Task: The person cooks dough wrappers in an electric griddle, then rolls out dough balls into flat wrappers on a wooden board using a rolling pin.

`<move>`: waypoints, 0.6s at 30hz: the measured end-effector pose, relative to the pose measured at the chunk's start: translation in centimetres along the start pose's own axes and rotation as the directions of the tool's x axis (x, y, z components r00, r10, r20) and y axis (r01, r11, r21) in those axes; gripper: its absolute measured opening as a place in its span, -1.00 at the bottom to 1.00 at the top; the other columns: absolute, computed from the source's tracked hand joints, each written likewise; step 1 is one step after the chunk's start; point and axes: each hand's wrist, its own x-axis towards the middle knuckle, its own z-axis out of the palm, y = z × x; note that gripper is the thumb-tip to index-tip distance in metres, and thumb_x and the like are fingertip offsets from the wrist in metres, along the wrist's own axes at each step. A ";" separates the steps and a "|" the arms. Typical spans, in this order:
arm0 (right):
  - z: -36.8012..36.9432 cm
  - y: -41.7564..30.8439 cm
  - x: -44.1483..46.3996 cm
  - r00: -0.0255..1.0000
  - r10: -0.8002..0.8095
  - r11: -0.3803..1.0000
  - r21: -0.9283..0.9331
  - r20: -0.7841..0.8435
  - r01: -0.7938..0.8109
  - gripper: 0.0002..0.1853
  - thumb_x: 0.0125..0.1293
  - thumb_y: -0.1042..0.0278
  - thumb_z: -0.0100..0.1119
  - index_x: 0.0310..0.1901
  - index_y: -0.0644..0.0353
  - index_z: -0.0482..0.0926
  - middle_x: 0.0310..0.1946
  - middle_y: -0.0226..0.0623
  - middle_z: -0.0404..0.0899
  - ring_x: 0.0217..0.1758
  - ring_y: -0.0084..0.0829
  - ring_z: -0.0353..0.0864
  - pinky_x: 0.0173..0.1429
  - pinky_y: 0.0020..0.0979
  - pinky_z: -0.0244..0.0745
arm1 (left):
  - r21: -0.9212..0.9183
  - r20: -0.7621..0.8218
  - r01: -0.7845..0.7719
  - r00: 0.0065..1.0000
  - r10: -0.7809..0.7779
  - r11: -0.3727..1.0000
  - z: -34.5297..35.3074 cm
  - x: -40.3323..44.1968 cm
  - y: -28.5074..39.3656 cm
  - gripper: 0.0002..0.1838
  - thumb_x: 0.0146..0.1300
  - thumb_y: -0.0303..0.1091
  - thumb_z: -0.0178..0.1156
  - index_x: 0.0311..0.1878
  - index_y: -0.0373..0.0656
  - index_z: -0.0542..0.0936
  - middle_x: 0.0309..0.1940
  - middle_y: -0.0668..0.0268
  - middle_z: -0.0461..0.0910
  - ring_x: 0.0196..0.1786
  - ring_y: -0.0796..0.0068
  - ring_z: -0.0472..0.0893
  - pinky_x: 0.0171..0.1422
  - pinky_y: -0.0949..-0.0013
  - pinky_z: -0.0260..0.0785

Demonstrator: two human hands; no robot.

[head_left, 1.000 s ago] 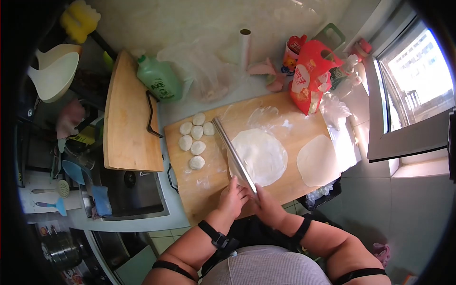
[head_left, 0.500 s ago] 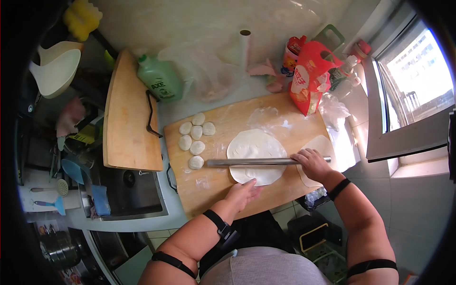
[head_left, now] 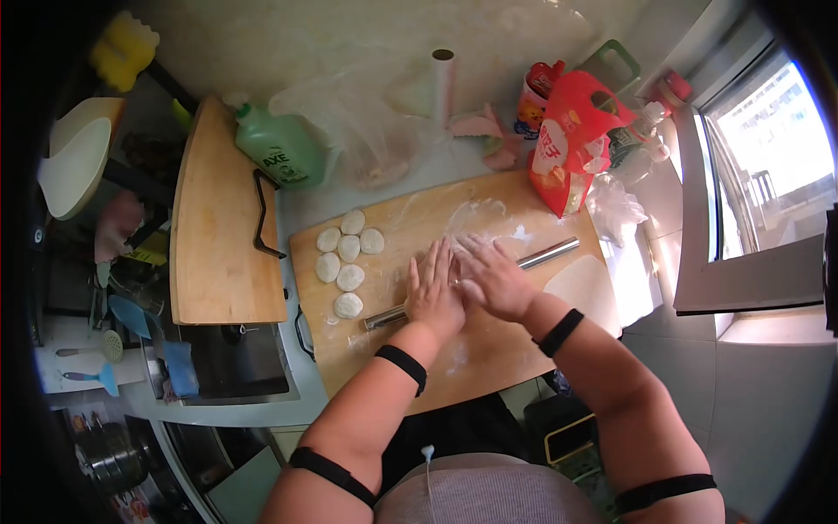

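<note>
My left hand and my right hand lie side by side over the middle of a metal rolling pin, fingers stretched out and palms down. The pin slants across the floured wooden board, its right end farther from me. What lies under my palms is mostly hidden, and I cannot tell whether dough is wrapped round the pin there. Several small dough rounds sit to the left of my hands. A flat rolled dough sheet rests at the board's right side.
Behind the board stand a green detergent bottle, a clear plastic bag, an upright roll and a red bag. A second wooden board with a black handle is by the sink. An open window is at right.
Both hands have come together over the rolling pin's middle, the right one moving left off its right end. The pin now slants, and the dough sheet no longer shows flat beneath it.
</note>
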 end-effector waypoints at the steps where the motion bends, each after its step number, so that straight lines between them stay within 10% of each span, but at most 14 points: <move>1: 1.2 -0.2 0.2 0.998 0.009 0.997 -0.078 0.064 -0.004 -0.31 0.39 -0.11 -0.18 0.39 0.24 0.22 0.40 -0.08 0.22 0.51 -0.10 0.11 0.52 0.04 -0.11 | 0.018 0.012 0.002 1.000 -0.002 1.000 1.0 -0.5 0.0 -0.37 0.28 -0.15 -0.03 0.39 -0.24 0.27 0.50 0.10 0.03 0.56 0.19 -0.05 0.56 -0.13 -0.25; 8: 0.9 -4.2 -10.6 0.983 0.004 0.992 0.124 0.185 -0.027 -0.15 0.29 -0.24 -0.09 0.42 0.30 0.15 0.44 -0.02 0.14 0.53 -0.10 0.08 0.51 0.04 -0.13 | -0.290 0.180 -0.065 0.976 0.121 0.955 -0.7 -10.3 3.7 -0.28 0.23 -0.16 0.02 0.40 -0.37 0.20 0.45 -0.01 0.12 0.51 0.06 0.09 0.56 0.00 -0.15; 18: 2.5 -0.6 -0.5 0.988 0.072 0.977 -0.211 0.139 -0.041 -0.17 0.32 -0.25 -0.28 0.40 0.31 0.21 0.47 -0.07 0.10 0.56 -0.15 -0.04 0.53 -0.03 -0.14 | -0.031 0.151 0.022 0.988 -0.017 0.999 0.3 -1.2 -0.3 -0.32 0.37 -0.07 -0.13 0.44 -0.29 0.17 0.54 0.17 -0.04 0.58 0.22 -0.10 0.59 0.01 -0.32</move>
